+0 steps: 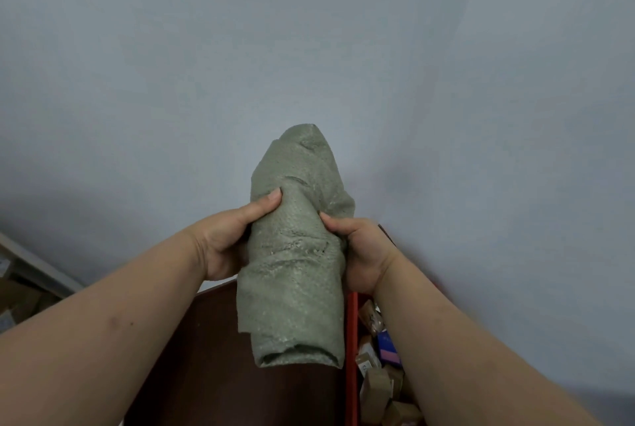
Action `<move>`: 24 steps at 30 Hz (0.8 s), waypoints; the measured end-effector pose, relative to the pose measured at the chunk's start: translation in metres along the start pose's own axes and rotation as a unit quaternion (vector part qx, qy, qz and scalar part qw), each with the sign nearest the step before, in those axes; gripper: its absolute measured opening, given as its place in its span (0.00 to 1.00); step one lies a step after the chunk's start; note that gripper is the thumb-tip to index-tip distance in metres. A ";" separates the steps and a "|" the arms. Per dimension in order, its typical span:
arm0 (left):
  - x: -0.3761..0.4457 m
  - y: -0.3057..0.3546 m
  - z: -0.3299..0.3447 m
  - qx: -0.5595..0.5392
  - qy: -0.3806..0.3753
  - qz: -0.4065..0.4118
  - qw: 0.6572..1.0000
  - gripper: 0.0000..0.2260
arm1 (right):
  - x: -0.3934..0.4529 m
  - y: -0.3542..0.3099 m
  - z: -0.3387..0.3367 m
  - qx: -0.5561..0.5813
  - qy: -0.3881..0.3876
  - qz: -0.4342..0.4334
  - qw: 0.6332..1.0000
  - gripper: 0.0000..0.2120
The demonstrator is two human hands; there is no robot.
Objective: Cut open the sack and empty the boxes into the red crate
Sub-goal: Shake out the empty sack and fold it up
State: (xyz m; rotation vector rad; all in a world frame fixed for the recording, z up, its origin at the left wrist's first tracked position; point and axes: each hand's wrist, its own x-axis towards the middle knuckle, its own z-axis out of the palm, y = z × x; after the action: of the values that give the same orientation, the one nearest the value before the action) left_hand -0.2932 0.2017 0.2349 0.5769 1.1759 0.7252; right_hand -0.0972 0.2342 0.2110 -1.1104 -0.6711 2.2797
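Above the far edge of the dark brown tabletop (213, 357), both hands hold up a rolled, grey-green woven sack (297, 253) against a pale blue-grey wall (309, 47). The left hand (226, 240) clamps the roll's left side, its thumb pressed flat on the weave, and the right hand (360, 253) grips the right side at about the same height, fingers dug into a fold. The sack stands nearly upright between them, a loose flap at its top and its rolled lower end hanging just over the tabletop. Along the tabletop's right side sits the red crate (351, 357), only part of its near wall showing beside the right forearm. Inside it lie small boxes (374, 381), mostly plain cardboard, with one dark blue and pink box (388, 350) among them. At the lower left edge of view, blurred shelving (20, 274) shows.
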 end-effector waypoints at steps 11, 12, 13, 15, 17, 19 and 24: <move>0.015 -0.007 0.007 0.149 0.218 0.166 0.950 0.43 | 0.006 0.007 0.009 -0.137 0.117 -0.061 0.982 0.16; 0.016 -0.008 0.010 0.183 0.225 0.186 0.939 0.43 | 0.006 0.007 0.010 -0.103 0.101 -0.047 0.988 0.20; 0.016 -0.009 0.013 0.222 0.215 0.203 0.929 0.43 | 0.008 0.007 0.010 -0.103 0.089 -0.042 0.990 0.26; 0.015 -0.009 0.018 0.268 0.159 0.179 0.933 0.49 | 0.012 0.010 0.012 -0.120 0.100 -0.062 0.986 0.41; 0.013 -0.007 0.022 0.216 0.097 0.118 0.964 0.53 | 0.014 0.012 0.009 -0.097 0.132 -0.098 0.982 0.43; 0.010 -0.003 0.021 0.150 0.075 0.064 0.984 0.45 | 0.013 0.011 0.003 -0.060 0.154 -0.120 0.979 0.36; 0.012 -0.004 0.010 0.147 0.172 -0.002 0.974 0.29 | 0.010 0.005 -0.004 -0.023 0.113 -0.128 0.985 0.26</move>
State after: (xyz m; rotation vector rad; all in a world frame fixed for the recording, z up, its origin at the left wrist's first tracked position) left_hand -0.2801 0.2082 0.2272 0.7126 1.6242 0.6691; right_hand -0.1007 0.2374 0.2001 -1.2056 -0.7322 1.8983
